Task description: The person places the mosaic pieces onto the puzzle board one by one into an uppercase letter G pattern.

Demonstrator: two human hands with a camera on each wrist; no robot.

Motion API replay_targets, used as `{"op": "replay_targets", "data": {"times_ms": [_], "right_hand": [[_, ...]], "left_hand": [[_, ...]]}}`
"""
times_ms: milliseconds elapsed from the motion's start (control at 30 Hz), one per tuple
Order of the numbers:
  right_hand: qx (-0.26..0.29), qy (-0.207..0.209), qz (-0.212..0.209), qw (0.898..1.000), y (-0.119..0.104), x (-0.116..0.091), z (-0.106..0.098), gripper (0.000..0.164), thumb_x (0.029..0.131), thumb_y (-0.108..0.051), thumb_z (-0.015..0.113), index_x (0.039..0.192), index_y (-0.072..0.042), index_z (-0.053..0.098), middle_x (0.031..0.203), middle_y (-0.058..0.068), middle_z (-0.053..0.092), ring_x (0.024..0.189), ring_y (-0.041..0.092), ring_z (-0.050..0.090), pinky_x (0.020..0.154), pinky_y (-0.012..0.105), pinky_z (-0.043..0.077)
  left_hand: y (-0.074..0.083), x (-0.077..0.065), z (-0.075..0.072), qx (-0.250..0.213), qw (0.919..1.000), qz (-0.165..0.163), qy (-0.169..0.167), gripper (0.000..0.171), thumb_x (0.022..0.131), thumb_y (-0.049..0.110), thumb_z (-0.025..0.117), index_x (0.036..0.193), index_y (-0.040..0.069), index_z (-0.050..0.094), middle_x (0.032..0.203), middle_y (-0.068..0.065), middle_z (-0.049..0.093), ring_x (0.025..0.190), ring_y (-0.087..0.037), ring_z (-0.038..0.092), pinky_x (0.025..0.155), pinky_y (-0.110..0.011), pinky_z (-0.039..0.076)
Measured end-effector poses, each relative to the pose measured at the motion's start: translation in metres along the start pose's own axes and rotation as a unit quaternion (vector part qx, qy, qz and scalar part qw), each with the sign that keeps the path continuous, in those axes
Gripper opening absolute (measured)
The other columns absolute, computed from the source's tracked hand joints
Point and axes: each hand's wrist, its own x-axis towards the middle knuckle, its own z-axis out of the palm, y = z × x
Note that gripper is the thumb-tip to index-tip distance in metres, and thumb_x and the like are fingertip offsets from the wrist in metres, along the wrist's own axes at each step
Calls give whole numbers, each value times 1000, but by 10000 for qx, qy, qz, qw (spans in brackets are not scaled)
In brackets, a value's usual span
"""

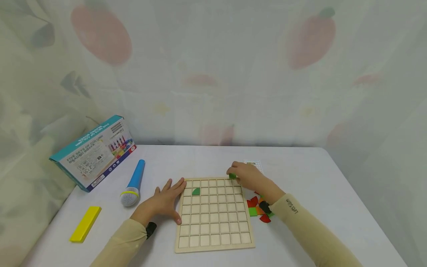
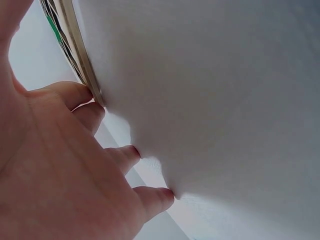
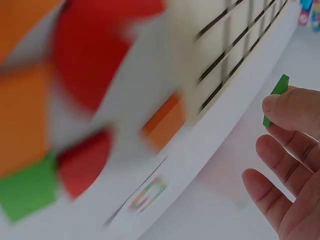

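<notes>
A wooden grid board lies on the white table, divided into many square cells. One dark green quarter-round piece sits in a cell near its upper left. My left hand is spread at the board's left edge, thumb and fingertips against the frame; the left wrist view shows those fingers resting on the table and edge. My right hand is over the board's top right corner. Between thumb and forefinger it pinches a green tile, seen nearly edge-on in the right wrist view, with the other fingers loosely bent.
Red, orange and green tiles lie in a loose pile right of the board. Behind my right hand is a printed pattern card. Leftward are a blue toy microphone, a yellow block and a beaded-boxes carton.
</notes>
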Motion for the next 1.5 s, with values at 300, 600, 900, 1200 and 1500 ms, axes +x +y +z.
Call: {"op": "replay_targets", "data": {"times_ms": [300, 600, 900, 1200, 1500], "right_hand": [[27, 57, -452, 9990, -40, 22, 11, 37, 76, -3, 72, 109, -16, 66, 97, -4, 58, 73, 8, 57, 59, 18, 46], [-215, -515, -413, 9976, -67, 42, 29, 36, 80, -10, 71, 112, -24, 64, 102, -7, 58, 87, 8, 59, 69, 23, 50], [-560, -591, -353, 9961, -75, 46, 31, 31, 83, -10, 68, 111, -24, 65, 101, -6, 60, 89, 10, 59, 72, 27, 51], [-467, -683, -350, 9960, -79, 46, 30, 27, 85, -12, 65, 110, -21, 67, 98, -6, 60, 86, 9, 58, 71, 26, 50], [-386, -734, -384, 9958, -82, 47, 28, 30, 83, -14, 69, 112, -20, 67, 97, -6, 59, 82, 7, 56, 68, 25, 49]], "left_hand": [[2, 0, 0, -17, 10000, -33, -22, 132, 40, 48, 88, 148, 14, 21, 155, -5, 11, 137, -44, 1, 95, -74, 4], [2, 0, 0, -94, 9999, 1, -43, 130, 41, 49, 87, 148, 14, 21, 155, -3, 10, 138, -43, 1, 95, -74, 4], [2, 0, 0, -42, 10000, 32, -5, 130, 41, 49, 87, 148, 14, 22, 155, -4, 12, 138, -44, 2, 95, -74, 5], [0, 0, 1, -31, 10000, 47, 25, 131, 40, 51, 87, 148, 14, 22, 155, -4, 12, 138, -43, 2, 95, -74, 5], [0, -2, -1, -31, 10000, 39, 5, 131, 40, 51, 86, 148, 13, 21, 155, -4, 12, 137, -44, 2, 95, -74, 5]]}}
